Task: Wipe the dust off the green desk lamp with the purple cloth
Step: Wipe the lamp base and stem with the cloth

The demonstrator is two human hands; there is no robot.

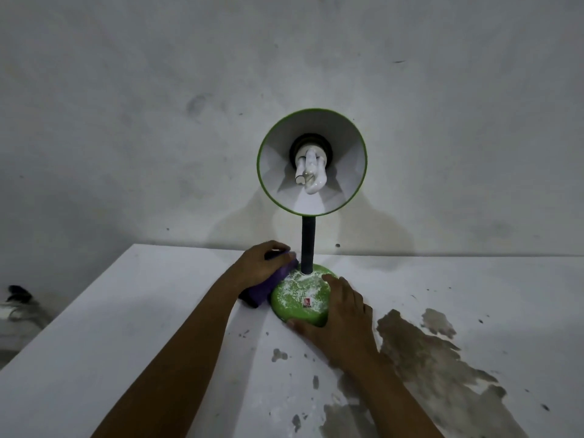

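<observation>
The green desk lamp stands at the back of a white table, its shade (311, 161) tilted toward me with a white bulb inside. Its round green base (294, 300) is speckled with white dust and carries a small red sticker. A black neck (308, 245) rises from the base. My left hand (259, 263) grips the folded purple cloth (268, 287) against the base's left edge, beside the neck. My right hand (341, 314) holds the base's right and front rim, thumb along the near edge and fingers curled over the top.
The white table (126, 327) shows worn dark patches (436, 352) at the right and small dark flecks near the front. A stained grey wall (189, 105) stands right behind the lamp. Something dark and white (17, 303) lies off the table's left edge.
</observation>
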